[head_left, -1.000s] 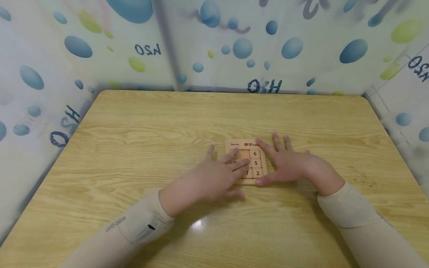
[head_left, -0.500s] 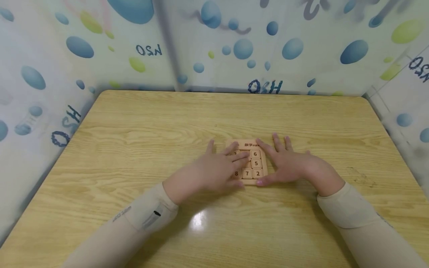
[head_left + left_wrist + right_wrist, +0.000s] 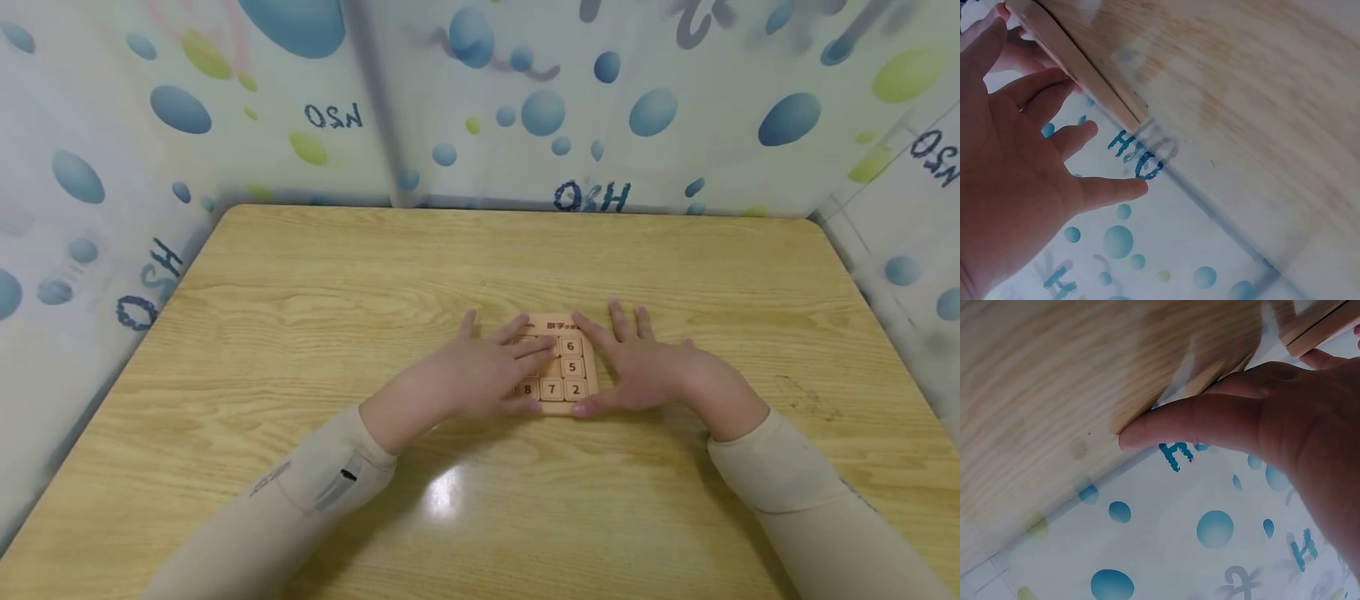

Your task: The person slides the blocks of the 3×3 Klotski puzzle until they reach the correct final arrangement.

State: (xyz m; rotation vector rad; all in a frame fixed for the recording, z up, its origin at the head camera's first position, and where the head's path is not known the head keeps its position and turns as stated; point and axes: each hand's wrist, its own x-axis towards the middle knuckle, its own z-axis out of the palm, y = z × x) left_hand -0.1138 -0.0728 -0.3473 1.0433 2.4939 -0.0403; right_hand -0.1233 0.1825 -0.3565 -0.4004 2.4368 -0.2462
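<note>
A small wooden number slide puzzle (image 3: 572, 367) lies flat on the table between both hands. Tiles 6, 5, 8, 7 and 2 can be read, and a bare gap shows near its centre. My left hand (image 3: 476, 375) reaches over its left side with spread fingers. One fingertip presses a tile in the top row; the thumb rests at the lower edge, and the left tiles are partly covered. On the other side, my right hand (image 3: 637, 367) braces the frame, index fingertip at the top right corner, thumb at the bottom right. In the left wrist view the puzzle's edge (image 3: 1079, 62) meets the fingertips.
The wood-grain table (image 3: 360, 275) reaches back to a wall (image 3: 495, 108) printed with blue and green drops and lettering. Side walls stand close along its left and right edges. Light glares on the tabletop in front of the left hand.
My left hand has moved slightly away from me, sliding a tile from the centre into the top row. The gap has shifted from the top middle to the centre. My right hand stays put.
</note>
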